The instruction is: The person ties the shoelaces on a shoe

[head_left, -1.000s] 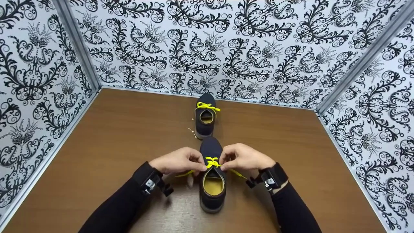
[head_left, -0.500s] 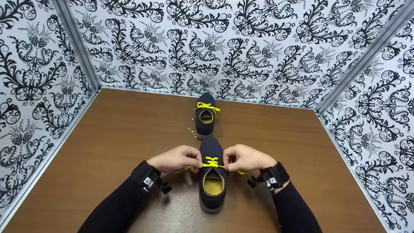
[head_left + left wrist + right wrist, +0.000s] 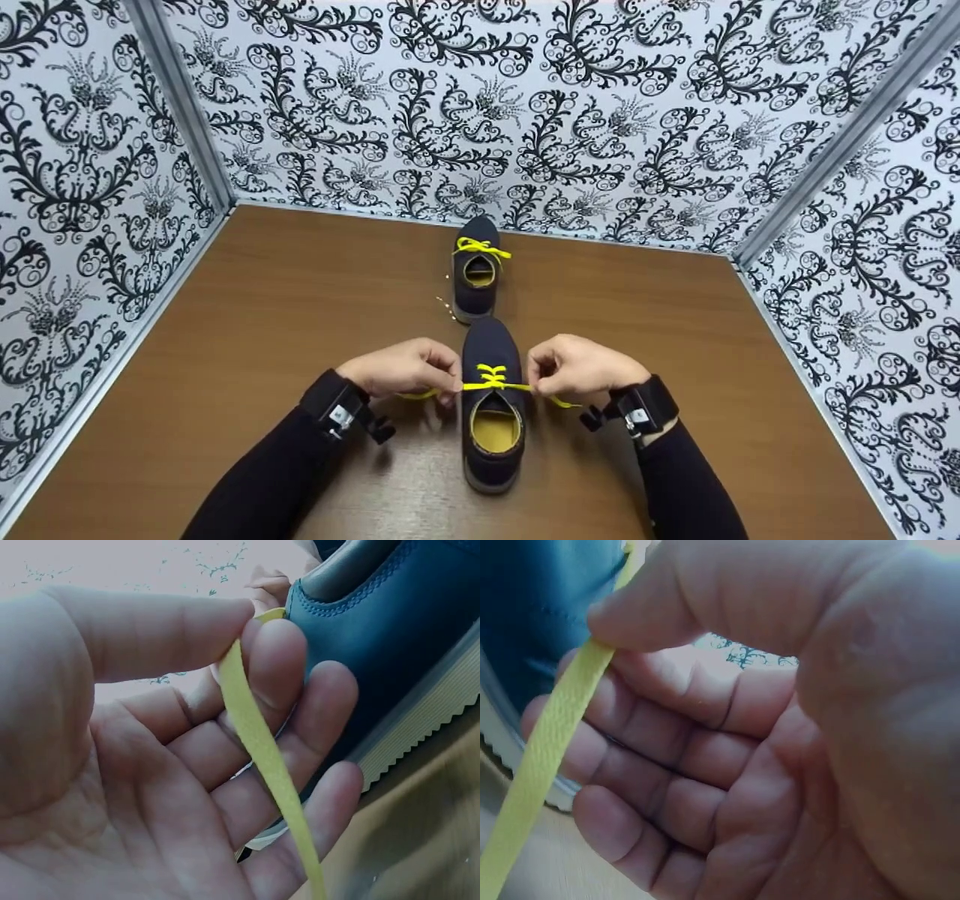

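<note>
In the head view a dark shoe [image 3: 491, 341] with a yellow insole stands upright on the table, toe pointing away. Its yellow shoelace [image 3: 493, 385] is drawn out straight to both sides across the top of the opening. My left hand [image 3: 405, 369] pinches one end between thumb and index finger at the shoe's left side. On the right side my right hand [image 3: 581, 365] pinches the other end the same way. From each pinch a loose tail hangs down: the left wrist view has one lace tail [image 3: 262, 742] crossing the fingers, the right wrist view the other lace tail [image 3: 551, 735].
A second dark shoe [image 3: 474, 296] with its yellow lace tied in a bow stands just beyond the first one's toe. Small light specks [image 3: 444, 302] lie beside it on the brown table [image 3: 315, 285]. Patterned wall panels [image 3: 480, 112] enclose the back and sides.
Both hands have moved outward, away from each other, each pulling its lace end. The lace between them is now longer and straighter across the shoe. Neither shoe has moved.
</note>
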The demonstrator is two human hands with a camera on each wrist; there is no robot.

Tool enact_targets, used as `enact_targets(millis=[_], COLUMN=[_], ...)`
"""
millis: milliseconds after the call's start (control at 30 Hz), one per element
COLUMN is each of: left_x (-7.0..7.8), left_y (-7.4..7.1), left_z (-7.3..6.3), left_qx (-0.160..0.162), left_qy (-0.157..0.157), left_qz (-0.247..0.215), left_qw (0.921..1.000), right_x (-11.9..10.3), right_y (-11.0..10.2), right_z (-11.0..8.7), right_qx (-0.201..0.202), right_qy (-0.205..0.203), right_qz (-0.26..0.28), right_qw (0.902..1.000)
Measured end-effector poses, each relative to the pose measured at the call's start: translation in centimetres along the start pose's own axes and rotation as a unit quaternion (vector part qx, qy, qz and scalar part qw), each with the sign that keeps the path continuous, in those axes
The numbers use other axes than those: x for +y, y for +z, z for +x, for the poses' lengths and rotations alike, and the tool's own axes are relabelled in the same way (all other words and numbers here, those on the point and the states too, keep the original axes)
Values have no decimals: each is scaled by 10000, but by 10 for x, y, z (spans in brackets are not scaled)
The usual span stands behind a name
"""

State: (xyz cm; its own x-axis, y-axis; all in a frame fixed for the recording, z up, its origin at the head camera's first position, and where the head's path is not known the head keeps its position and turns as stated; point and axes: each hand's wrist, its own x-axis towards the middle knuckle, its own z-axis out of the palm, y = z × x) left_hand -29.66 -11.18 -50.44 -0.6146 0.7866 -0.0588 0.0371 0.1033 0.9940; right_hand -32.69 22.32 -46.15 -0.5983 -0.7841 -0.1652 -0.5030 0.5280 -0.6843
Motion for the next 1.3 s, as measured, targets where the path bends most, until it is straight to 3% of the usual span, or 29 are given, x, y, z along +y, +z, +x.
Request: enact_targets(millis=[200,333,667,1133,1300], left_x=[-1,-1,1,2,4], left_y=[2,2,-2,-8,-8], left_z=[0,0,-4,-6,-8], left_qx=[-54,-51,-5,-185,75], left_qy=[-197,-100,-57,119,-92], left_qz=[-30,167,115,292,489], left_qw=[9998,9998,9999,9993,9987], right_x=[0,1,2,13,13], right_y=[1,-1,-6,-11,-9], right_z=[1,0,-4,-11,-8], right_qx=[-109,-245,-506,-677,-679], right_qy=[8,27,5,54,164], right_qz=[465,766,330,387,425], right_qw=[9989,9968,9982,9969,9966])
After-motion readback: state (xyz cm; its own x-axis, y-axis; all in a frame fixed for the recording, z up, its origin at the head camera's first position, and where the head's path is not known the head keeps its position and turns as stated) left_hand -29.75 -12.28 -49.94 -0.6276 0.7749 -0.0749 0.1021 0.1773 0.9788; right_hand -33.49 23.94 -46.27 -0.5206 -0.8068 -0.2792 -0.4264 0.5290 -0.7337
